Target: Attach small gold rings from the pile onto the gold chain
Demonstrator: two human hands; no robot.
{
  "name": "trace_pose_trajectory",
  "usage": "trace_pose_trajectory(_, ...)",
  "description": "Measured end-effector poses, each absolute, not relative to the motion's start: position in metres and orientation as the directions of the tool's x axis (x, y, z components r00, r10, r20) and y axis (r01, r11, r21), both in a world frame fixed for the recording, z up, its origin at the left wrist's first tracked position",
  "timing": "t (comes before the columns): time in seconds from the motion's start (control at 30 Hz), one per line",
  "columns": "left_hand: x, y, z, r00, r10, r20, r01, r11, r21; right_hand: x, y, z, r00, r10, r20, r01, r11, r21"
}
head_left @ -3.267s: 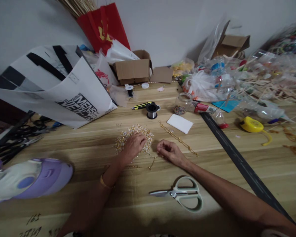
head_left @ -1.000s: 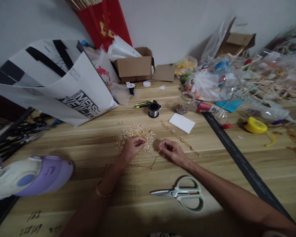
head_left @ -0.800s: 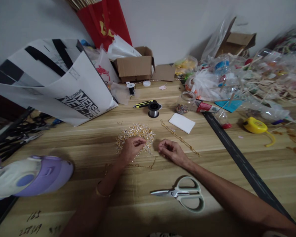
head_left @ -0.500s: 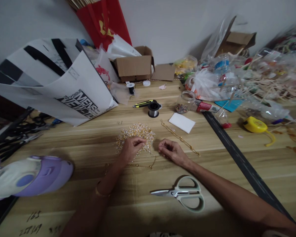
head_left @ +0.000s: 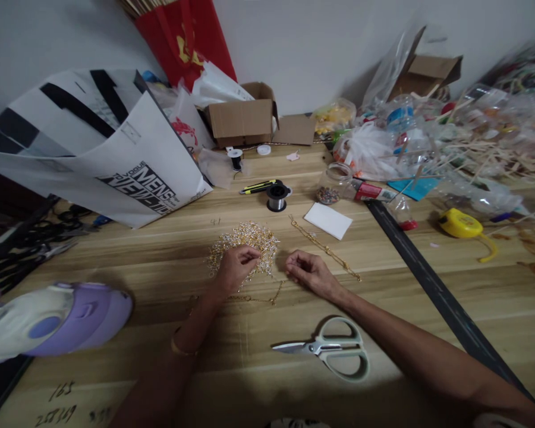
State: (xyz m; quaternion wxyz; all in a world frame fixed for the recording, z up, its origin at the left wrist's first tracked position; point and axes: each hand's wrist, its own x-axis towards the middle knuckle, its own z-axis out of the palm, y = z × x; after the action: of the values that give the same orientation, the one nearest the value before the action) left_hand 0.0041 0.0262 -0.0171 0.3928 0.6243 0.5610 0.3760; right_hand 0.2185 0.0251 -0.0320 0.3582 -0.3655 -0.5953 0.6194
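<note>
A loose heap of small gold and clear beads (head_left: 249, 235) lies on the wooden table. Over its front right part is my left hand (head_left: 237, 266), thumb and forefinger pinched together; whatever they hold is too small to make out. Just right of the heap, my right hand (head_left: 310, 271) rests with curled fingers, and anything between its fingertips is hidden. One gold chain (head_left: 271, 300) lies in front of the heap, partly behind my left forearm. Another gold chain (head_left: 325, 246) stretches out beyond my right hand. Grey-handled scissors (head_left: 325, 348) lie nearer to me.
Behind the beads stand a wire spool (head_left: 277, 197), a yellow-black cutter (head_left: 258, 187), a white card (head_left: 329, 220) and a glass jar (head_left: 334, 183). A white paper bag (head_left: 160, 160) and purple bottle (head_left: 80, 318) are at left. Plastic clutter and a yellow tape measure (head_left: 461, 224) occupy the right.
My left hand has shifted very slightly left over the beads, still pinched. The right hand stays practically where it was.
</note>
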Motion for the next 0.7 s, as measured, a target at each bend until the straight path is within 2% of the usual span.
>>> trace_pose_trajectory(0.27, 0.0039, 0.0272, -0.0184, 0.109, 0.992, 0.067, 0.326, -0.1, 0.94, 0.2189, 0.0252, -0.035, -0.483, 0.876, -0.021, -0.02, -0.035, -0.999)
trace_pose_trajectory(0.5, 0.0044, 0.0275, -0.0205, 0.035, 0.999, -0.011, 0.274, 0.001, 0.962, 0.2178, 0.0249, -0.0339, -0.481, 0.877, -0.021, -0.032, -0.041, -0.999)
trace_pose_trajectory(0.7, 0.0047, 0.0267, -0.019, 0.054, 0.998, 0.038, 0.273, -0.052, 0.961, 0.2179, 0.0249, -0.0339, -0.484, 0.875, -0.01, -0.04, -0.033, -0.999)
